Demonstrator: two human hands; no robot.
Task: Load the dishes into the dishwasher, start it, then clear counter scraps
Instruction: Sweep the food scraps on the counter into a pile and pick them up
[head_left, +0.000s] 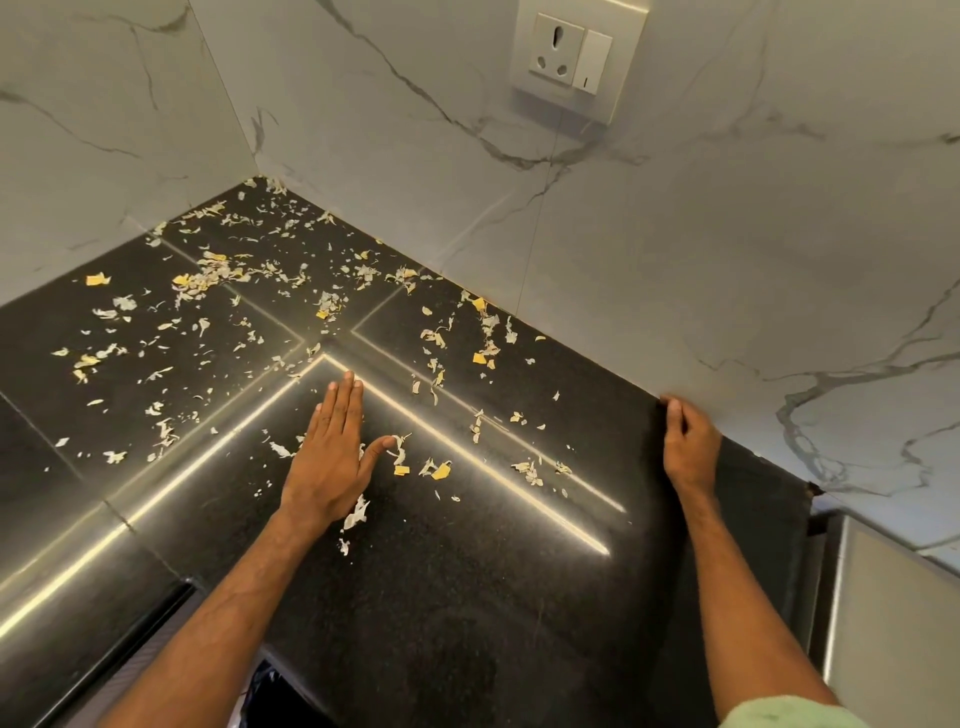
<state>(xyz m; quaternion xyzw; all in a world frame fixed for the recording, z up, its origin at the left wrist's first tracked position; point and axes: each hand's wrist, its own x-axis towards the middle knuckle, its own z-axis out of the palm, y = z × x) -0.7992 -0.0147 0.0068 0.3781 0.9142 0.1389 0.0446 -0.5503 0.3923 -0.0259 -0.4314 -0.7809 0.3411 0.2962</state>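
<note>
Pale and yellow peel scraps (208, 278) lie scattered over the black stone counter (467, 597), thickest toward the corner and along the back wall. My left hand (332, 457) rests flat on the counter with straight fingers and the thumb spread, touching scraps (400, 452) beside it. My right hand (688, 447) is at the foot of the right wall, fingers curled over the top edge of a dark sheet-like thing (748, 519) that stands at the counter's right end. What that dark thing is I cannot tell.
Marble-look walls meet at the far corner (257, 174). A wall socket with a switch (569, 52) sits high on the right wall. A steel surface (883, 623) lies at the lower right. A dark opening (280, 696) shows under the counter's front edge.
</note>
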